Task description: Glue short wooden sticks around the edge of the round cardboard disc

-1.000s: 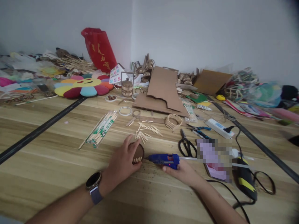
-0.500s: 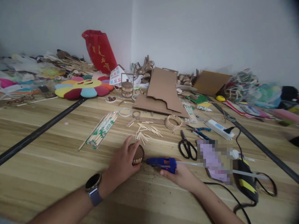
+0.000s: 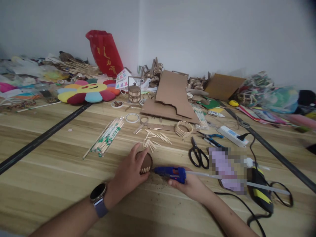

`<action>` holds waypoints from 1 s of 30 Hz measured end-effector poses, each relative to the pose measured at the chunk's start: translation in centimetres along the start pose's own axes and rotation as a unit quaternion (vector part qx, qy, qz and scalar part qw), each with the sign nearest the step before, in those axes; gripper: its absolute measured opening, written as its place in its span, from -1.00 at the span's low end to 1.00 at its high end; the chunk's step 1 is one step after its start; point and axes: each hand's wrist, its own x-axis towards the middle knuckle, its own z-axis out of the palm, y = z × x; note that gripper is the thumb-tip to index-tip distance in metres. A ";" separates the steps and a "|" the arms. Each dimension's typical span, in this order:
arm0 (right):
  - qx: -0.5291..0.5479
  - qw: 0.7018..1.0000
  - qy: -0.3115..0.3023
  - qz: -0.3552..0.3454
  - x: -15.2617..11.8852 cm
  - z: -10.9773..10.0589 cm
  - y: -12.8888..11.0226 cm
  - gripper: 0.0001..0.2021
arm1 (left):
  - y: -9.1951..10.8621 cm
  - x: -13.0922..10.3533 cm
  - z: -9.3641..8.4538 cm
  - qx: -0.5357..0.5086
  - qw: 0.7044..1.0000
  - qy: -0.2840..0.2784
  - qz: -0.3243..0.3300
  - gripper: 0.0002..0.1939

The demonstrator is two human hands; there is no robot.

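Observation:
A small round cardboard piece (image 3: 147, 161) with short wooden sticks along its near edge stands tilted on the table. My left hand (image 3: 130, 166) is closed around its left side, thumb below and fingers over the top. In my right hand (image 3: 191, 184) is a blue hot glue gun (image 3: 170, 173), a long clear glue stick (image 3: 204, 174) running out of its back. The gun's nozzle points left and meets the piece's lower right edge; whether it touches I cannot tell. Cut wooden sticks (image 3: 151, 144) lie scattered just behind. A ring of sticks (image 3: 183, 129) rests farther back.
Black scissors (image 3: 198, 154), blue-handled pliers (image 3: 213, 141), a power strip (image 3: 232, 135) and a partly blurred phone (image 3: 227, 171) lie to the right. A black cord (image 3: 243, 203) runs across there. Packed sticks (image 3: 108, 137) lie left; cardboard sheets (image 3: 171, 93) lean at the back.
Both hands, the round piece and the glue gun stay in nearly the same place. Only a slight shift of the camera view shows.

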 end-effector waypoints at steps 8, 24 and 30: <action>-0.015 1.000 0.005 -0.001 0.0 0.0 -0.4 -0.56 | 0.0 0.0 -0.1 0.001 1.000 -0.006 0.003 -0.07; -0.059 0.998 0.022 -0.009 -0.1 0.2 -0.2 -0.65 | -0.1 0.0 -0.1 -0.002 1.000 -0.009 0.004 -0.12; -0.064 0.998 0.014 -0.001 -0.1 0.2 -0.1 -0.60 | 0.0 0.0 -0.1 -0.009 1.000 -0.007 0.000 -0.12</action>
